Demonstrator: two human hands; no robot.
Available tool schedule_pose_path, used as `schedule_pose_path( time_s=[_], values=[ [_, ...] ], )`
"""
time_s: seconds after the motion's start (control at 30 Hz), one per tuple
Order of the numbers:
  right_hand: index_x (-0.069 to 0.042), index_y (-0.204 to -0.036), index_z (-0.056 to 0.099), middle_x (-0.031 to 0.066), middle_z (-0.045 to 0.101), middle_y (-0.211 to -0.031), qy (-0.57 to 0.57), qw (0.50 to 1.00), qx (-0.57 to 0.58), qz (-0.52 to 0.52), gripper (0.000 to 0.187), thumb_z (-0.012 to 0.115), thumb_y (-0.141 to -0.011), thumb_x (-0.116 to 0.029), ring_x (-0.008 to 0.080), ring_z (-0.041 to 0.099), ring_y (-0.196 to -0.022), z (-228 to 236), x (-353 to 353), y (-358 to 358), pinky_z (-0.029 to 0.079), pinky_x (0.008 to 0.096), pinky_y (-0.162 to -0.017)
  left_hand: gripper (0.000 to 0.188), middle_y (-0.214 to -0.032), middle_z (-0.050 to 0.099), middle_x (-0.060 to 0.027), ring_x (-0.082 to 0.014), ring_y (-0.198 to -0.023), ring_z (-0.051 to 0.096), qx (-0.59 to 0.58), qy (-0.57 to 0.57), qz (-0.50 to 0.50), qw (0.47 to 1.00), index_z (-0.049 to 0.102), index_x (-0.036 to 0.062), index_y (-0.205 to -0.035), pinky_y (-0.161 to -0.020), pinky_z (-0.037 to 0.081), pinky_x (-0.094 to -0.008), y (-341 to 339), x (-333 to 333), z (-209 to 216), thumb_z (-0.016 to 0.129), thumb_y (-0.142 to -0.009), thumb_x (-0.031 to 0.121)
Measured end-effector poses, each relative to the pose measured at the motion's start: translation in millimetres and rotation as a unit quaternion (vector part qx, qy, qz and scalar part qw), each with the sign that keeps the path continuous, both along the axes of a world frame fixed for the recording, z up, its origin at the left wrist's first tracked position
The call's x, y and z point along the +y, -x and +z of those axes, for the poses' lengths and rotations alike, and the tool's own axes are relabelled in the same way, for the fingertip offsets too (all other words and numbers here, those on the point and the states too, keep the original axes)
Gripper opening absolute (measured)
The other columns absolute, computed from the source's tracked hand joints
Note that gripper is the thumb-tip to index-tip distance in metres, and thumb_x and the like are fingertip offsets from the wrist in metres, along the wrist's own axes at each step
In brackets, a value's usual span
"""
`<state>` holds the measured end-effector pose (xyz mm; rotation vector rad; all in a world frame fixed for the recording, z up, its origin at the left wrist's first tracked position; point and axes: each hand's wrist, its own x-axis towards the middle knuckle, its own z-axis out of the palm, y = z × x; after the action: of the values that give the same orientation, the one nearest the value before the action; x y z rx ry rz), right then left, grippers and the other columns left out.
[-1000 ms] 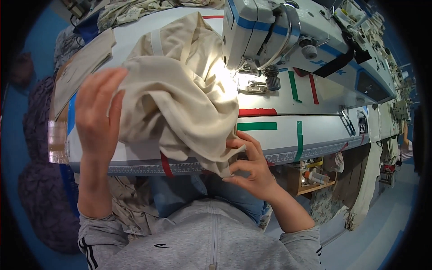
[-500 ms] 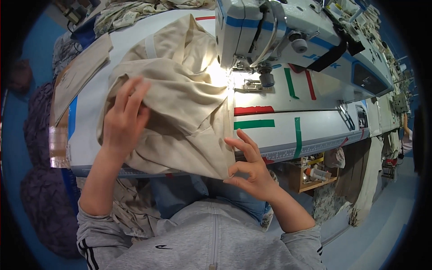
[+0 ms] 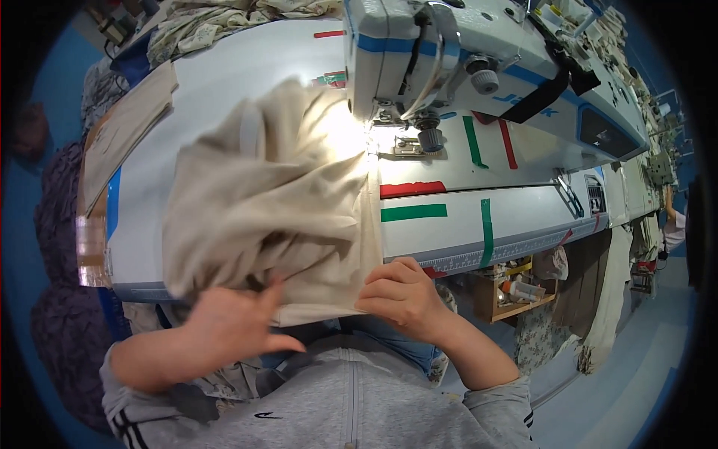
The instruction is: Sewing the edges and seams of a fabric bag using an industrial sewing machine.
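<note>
A beige cloth piece (image 3: pixel 262 202), bunched and folded, lies on the table left of the sewing machine (image 3: pixel 464 71). Its straight right edge runs from under the lit needle area down to the table's front. Near the front corner of that edge my right hand (image 3: pixel 407 299) is closed, with the cloth between thumb and fingers. My left hand (image 3: pixel 235 325) is at the cloth's near left side, blurred by motion. Its thumb and forefinger are spread apart, and nothing shows between them; the other fingers are hard to make out.
Stacked beige cut pieces (image 3: pixel 131 131) lie on the table's left side. Patterned fabric (image 3: pixel 217 26) is heaped at the back. Thread snips (image 3: pixel 570 193) rest on the right. A wooden box (image 3: pixel 516 292) with bottles sits beneath the table. Dark cloth (image 3: pixel 71 329) hangs at far left.
My left hand has come down from the top of the cloth toward the table's front edge. The cloth has shifted and bunched. My right hand's fingers have closed together at the corner.
</note>
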<state>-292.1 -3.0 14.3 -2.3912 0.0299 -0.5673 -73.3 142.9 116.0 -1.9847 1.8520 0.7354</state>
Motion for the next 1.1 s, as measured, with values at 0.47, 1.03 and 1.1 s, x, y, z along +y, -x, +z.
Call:
schedule_pose_path(
  time_s=[0.47,1.03,1.1],
  values=[
    [-0.013,-0.090,0.069,-0.0027,0.067,-0.099,0.021,1.000,0.003,0.013,0.018,0.071,-0.072,-0.013,0.0153,0.062,-0.100,-6,14,-10,0.044,0.0369,-0.092,0.052,-0.116,0.059,-0.0084,-0.0268,-0.108,0.057,0.024,0.382,-0.125,0.916,0.058,0.0034,-0.124,-0.090,0.047,-0.0399,-24,-29,-32,0.073,-0.075,0.013],
    [-0.009,-0.086,0.071,0.0014,0.068,-0.095,0.062,0.997,-0.044,-0.010,0.015,0.068,-0.071,-0.011,0.0182,0.065,-0.092,8,12,-5,0.048,0.0376,-0.087,0.013,-0.085,0.063,-0.0062,-0.0183,-0.080,0.065,0.104,0.523,-0.166,0.829,0.059,0.0053,-0.085,-0.067,0.053,-0.0282,31,-54,-87,0.063,-0.073,0.010],
    [-0.008,-0.089,0.068,0.0012,0.065,-0.096,0.087,0.995,-0.044,-0.003,0.019,0.067,-0.071,-0.009,0.0171,0.063,-0.096,7,8,-3,0.049,0.0340,-0.087,0.017,-0.096,0.066,-0.0074,-0.0178,-0.089,0.066,0.096,0.534,-0.163,0.824,0.061,0.0027,-0.087,-0.068,0.055,-0.0280,31,-51,-95,0.063,-0.072,0.010]
  ],
)
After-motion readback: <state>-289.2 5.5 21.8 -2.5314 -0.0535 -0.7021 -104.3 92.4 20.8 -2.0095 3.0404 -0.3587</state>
